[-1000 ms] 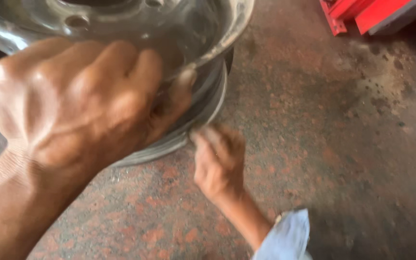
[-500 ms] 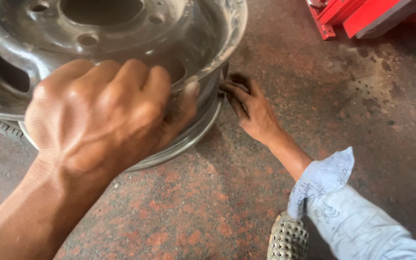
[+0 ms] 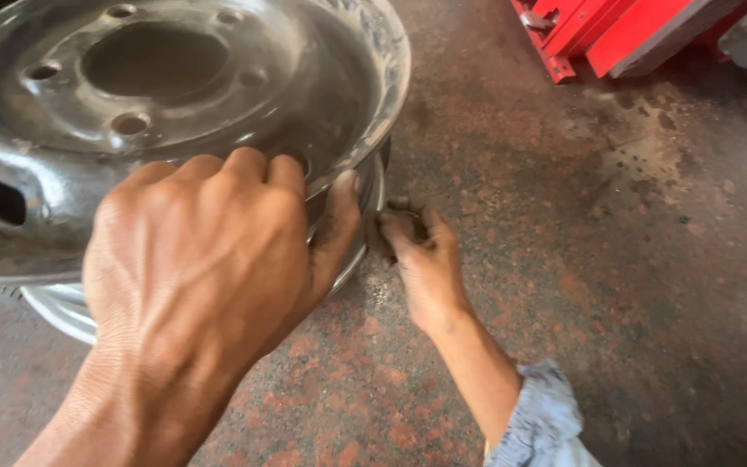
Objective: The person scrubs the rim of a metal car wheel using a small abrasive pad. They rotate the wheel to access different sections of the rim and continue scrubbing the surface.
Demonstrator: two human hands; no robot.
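A grey steel wheel rim (image 3: 88,164) with a centre hole and several bolt holes stands tilted on the floor at the upper left. My left hand (image 3: 209,259) grips its near edge, fingers over the lip and thumb against the outer side. My right hand (image 3: 425,259), with a light blue sleeve pushed up the forearm, is low at the rim's right side, close to the floor. Its dirty fingers are curled against the rim's lower flange. Whether they pinch something small there is hidden.
The floor (image 3: 616,277) is speckled reddish-brown stone with grey dust patches. A red metal frame or stand (image 3: 624,35) sits at the top right corner. A dark gap shows behind the rim at the far left.
More of the rim's face has come into view. My right hand moved from under the rim's front edge to its right side. My left hand kept its grip.
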